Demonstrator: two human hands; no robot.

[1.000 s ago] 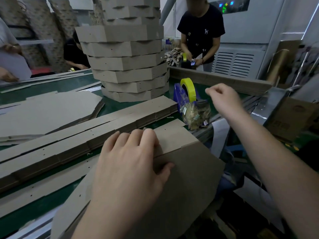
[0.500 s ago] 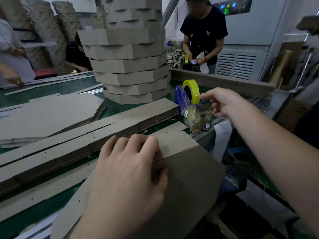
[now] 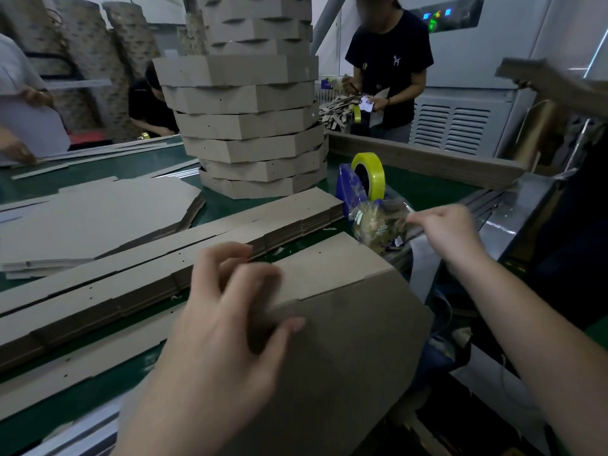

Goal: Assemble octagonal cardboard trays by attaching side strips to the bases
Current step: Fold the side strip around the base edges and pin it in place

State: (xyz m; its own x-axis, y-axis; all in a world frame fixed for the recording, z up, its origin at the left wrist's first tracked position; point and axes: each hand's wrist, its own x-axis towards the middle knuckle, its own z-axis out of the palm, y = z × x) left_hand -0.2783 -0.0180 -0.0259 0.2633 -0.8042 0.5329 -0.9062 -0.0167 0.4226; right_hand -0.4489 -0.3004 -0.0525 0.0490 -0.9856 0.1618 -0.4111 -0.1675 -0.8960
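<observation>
A tall stack of grey octagonal cardboard trays [image 3: 246, 126] stands mid-table, nested one on another. Nearer, a flat grey cardboard base [image 3: 355, 350] overhangs the edge of the green table [image 3: 98, 386], with a grey side strip [image 3: 329, 268] along its far edge. The left hand [image 3: 230, 324] grips that joint, fingers curled over and thumb on the base. Piles of long grey cardboard strips [image 3: 131, 284] lie just beyond. The right hand [image 3: 450, 232] pinches a clear plastic bag of small pieces [image 3: 375, 225], which sits just in front of a yellow tape roll [image 3: 371, 172].

Thin lane of green belt [image 3: 227, 209] between strip stacks [image 3: 230, 235] and tray tower [image 3: 253, 133], tape dispenser [image 3: 358, 185] alongside.
</observation>
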